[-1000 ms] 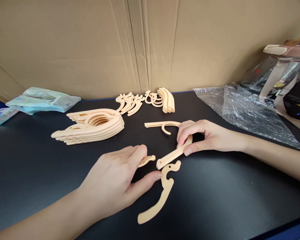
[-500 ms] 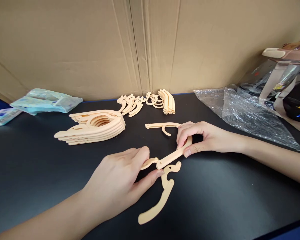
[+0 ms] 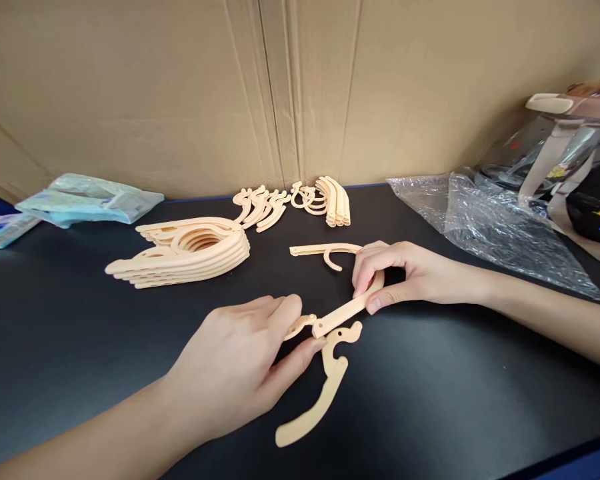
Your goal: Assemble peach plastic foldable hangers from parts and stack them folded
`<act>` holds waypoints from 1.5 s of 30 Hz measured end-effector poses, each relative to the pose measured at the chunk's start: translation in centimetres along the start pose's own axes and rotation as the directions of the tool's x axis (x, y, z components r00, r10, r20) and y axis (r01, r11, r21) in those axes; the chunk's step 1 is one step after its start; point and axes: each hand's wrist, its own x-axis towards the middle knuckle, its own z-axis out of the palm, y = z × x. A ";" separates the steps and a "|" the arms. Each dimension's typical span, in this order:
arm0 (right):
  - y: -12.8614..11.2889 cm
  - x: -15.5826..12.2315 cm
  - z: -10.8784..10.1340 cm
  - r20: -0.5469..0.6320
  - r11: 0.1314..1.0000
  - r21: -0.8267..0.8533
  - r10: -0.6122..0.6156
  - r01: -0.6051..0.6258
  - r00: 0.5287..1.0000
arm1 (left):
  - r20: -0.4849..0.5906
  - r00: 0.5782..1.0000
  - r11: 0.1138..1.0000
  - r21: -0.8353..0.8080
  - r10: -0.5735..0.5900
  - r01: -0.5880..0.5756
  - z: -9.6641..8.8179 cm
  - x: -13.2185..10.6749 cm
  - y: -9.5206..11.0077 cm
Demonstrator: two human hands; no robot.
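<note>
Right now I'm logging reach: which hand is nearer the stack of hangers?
Left. The left hand sits in front and right of the stack of hangers; the right hand is farther off to its right.

1 head camera looks forward and down, close over the table [image 3: 80, 347].

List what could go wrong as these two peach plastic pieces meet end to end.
1. The left hand pinches the small piece, mostly hidden under its fingers; it may slip or meet the straight bar in the right hand misaligned.
2. The loose curved piece lies right beside the left thumb and could be knocked aside.
</note>
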 end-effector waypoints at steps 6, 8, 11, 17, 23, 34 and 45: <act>-0.1 0.0 0.0 0.003 1.000 0.002 0.006 -0.006 1.000 | -0.012 1.000 1.000 0.011 0.026 -0.026 -0.1 0.1 0.0; -0.1 0.0 0.0 0.007 1.000 -0.005 0.006 -0.006 1.000 | -0.015 0.999 0.999 0.017 0.035 -0.035 0.0 0.1 0.0; 0.0 0.0 0.0 0.013 1.000 -0.002 0.003 -0.003 1.000 | -0.018 0.999 0.999 0.027 0.044 -0.044 0.0 0.1 -0.1; -0.1 0.0 0.0 0.017 1.000 -0.021 -0.002 0.002 1.000 | -0.017 0.997 0.996 0.063 0.069 -0.068 0.3 0.1 -0.3; -0.1 0.0 0.0 0.014 1.000 -0.031 -0.005 0.006 1.000 | -0.006 0.997 0.994 0.075 0.080 -0.080 0.2 0.1 -0.3; -0.1 0.0 0.1 0.023 1.000 -0.027 -0.007 0.007 1.000 | -0.043 0.993 0.980 0.170 0.110 -0.101 0.2 0.2 0.3; -0.1 0.1 0.1 0.032 0.999 -0.031 -0.011 0.012 0.999 | -0.025 0.980 0.924 0.341 0.196 -0.176 -1.1 0.9 1.1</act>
